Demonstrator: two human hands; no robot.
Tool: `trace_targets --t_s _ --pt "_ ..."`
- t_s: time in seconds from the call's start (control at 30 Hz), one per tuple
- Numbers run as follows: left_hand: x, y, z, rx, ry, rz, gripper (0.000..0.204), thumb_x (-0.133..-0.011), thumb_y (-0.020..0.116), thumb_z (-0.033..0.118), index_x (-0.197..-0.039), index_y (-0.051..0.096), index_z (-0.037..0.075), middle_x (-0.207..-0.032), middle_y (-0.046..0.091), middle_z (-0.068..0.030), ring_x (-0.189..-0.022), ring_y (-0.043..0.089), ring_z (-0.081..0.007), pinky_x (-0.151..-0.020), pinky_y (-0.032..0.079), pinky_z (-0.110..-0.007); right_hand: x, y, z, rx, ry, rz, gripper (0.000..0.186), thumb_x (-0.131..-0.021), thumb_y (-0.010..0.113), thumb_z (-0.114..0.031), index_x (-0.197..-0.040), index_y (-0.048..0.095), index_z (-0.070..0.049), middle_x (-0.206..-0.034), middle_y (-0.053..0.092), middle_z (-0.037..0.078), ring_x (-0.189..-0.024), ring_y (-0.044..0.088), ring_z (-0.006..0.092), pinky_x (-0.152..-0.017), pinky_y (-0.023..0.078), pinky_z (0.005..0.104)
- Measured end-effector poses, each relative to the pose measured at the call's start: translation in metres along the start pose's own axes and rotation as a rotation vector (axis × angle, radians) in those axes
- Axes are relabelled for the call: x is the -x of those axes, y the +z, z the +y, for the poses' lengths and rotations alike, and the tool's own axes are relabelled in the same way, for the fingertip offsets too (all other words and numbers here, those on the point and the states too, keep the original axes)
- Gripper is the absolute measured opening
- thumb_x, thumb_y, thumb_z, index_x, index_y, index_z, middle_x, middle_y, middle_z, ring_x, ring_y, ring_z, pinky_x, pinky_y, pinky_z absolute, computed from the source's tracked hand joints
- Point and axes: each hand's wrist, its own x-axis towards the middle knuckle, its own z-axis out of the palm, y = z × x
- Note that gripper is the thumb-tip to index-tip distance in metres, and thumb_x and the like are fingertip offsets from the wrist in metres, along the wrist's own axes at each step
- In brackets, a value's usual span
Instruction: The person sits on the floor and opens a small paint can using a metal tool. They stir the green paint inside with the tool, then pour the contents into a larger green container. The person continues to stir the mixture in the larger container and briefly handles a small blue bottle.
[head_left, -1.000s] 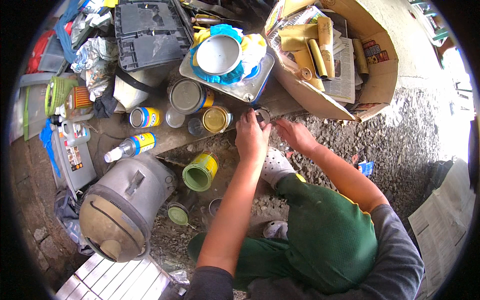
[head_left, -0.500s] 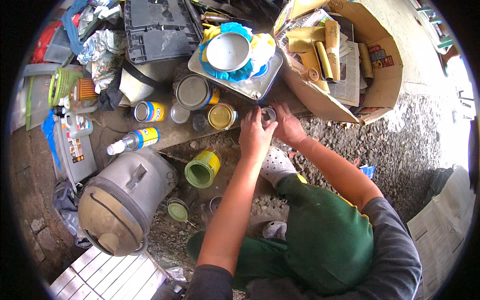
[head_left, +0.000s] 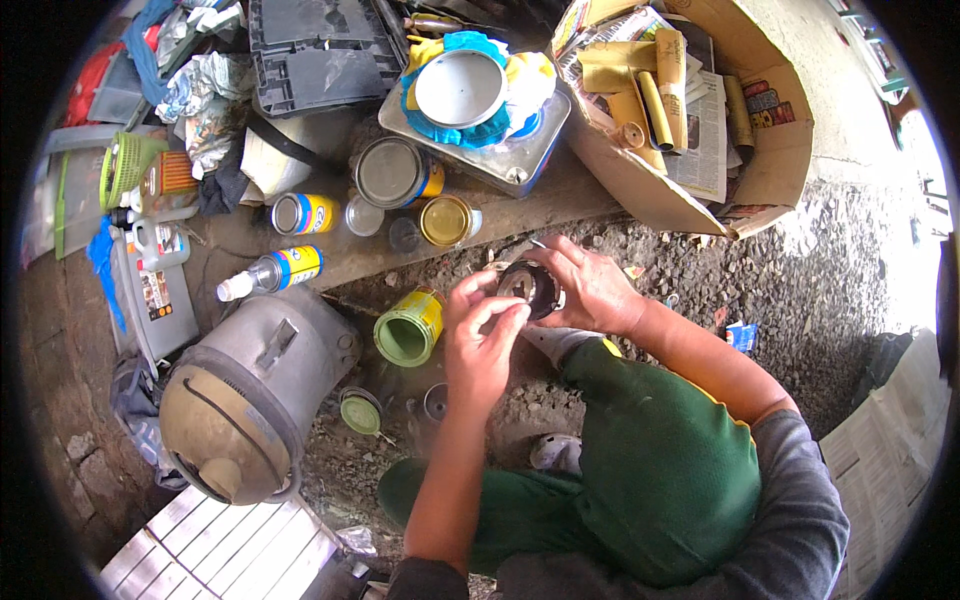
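Note:
Between my hands, over the gravel, is a small round dark piece (head_left: 541,284) with a metallic, pale inner part; I cannot tell its exact kind. My right hand (head_left: 588,288) grips it from the right, fingers curled over its far edge. From the left, my left hand (head_left: 481,335) pinches at its side with bent fingers and thumb. A thin pale edge sticks out by the right fingertips, too small to name. Nearest on the ledge stands a gold-topped can (head_left: 446,220). Below it a yellow can with a green inside (head_left: 408,328) lies tilted on the ground.
A silver vacuum-like drum (head_left: 270,370) stands at left. More cans, including a large lidded one (head_left: 390,172), line the wooden ledge (head_left: 560,205). Behind are a metal tin (head_left: 545,150) bearing cloths and a white bowl (head_left: 460,88), and a cardboard box (head_left: 650,195) with papers and sandpaper rolls.
Both hands have come back from the ledge toward my body, bringing the round dark piece along. It is now tilted so its inner side shows.

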Motion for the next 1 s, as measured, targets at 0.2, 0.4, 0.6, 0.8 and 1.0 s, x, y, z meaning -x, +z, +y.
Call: trace_targets --t_s 0.2,0.4,0.6,0.8,1.0 --pt "-0.002 -0.031 0.007 0.629 -0.343 0.009 0.007 -0.096 0.069 0.005 -0.103 0.072 0.005 -0.107 0.067 -0.0025 -0.104 0.061 -0.0132 -0.095 0.046 -0.030 -0.005 0.001 -0.008 -0.027 -0.053 -0.039 0.092 -0.069 0.090 -0.047 -0.141 0.047 -0.008 -0.133 0.054 0.016 -0.118 0.062 0.0383 -0.096 0.056 0.0475" --pt "-0.006 -0.050 -0.008 1.033 -0.537 0.047 0.010 -0.101 0.067 0.020 -0.107 0.069 0.012 -0.105 0.071 -0.0004 -0.098 0.062 -0.0137 -0.085 0.046 -0.034 -0.008 0.001 -0.005 -0.198 -0.026 -0.077 0.097 -0.068 0.091 -0.048 -0.144 0.046 -0.008 -0.134 0.053 0.018 -0.125 0.057 0.0405 -0.100 0.054 0.0479" --pt "-0.002 -0.048 -0.022 1.382 -0.622 0.032 0.017 -0.102 0.062 0.023 -0.112 0.066 0.010 -0.116 0.071 -0.0071 -0.104 0.063 -0.0197 -0.086 0.046 -0.038 -0.005 -0.010 -0.010 -0.113 0.031 -0.058 0.099 -0.068 0.091 -0.050 -0.145 0.045 -0.007 -0.132 0.053 0.021 -0.120 0.058 0.0435 -0.096 0.055 0.0499" --pt "0.013 -0.050 -0.025 1.589 -0.527 0.001 0.023 -0.103 0.058 0.022 -0.120 0.066 0.008 -0.121 0.070 -0.0081 -0.106 0.064 -0.0199 -0.085 0.049 -0.036 -0.007 -0.016 -0.023 -0.045 0.027 -0.044 0.096 -0.071 0.089 -0.052 -0.144 0.045 -0.008 -0.132 0.053 0.021 -0.115 0.061 0.0447 -0.091 0.056 0.0517" --pt "0.051 -0.089 -0.019 1.552 -0.414 0.157 0.023 -0.100 0.060 0.020 -0.119 0.067 0.009 -0.119 0.071 -0.0073 -0.108 0.066 -0.0206 -0.086 0.052 -0.036 -0.033 -0.012 -0.049 0.014 -0.070 -0.131 0.102 -0.068 0.089 -0.059 -0.143 0.045 -0.006 -0.133 0.053 0.023 -0.110 0.064 0.0460 -0.088 0.058 0.0522"
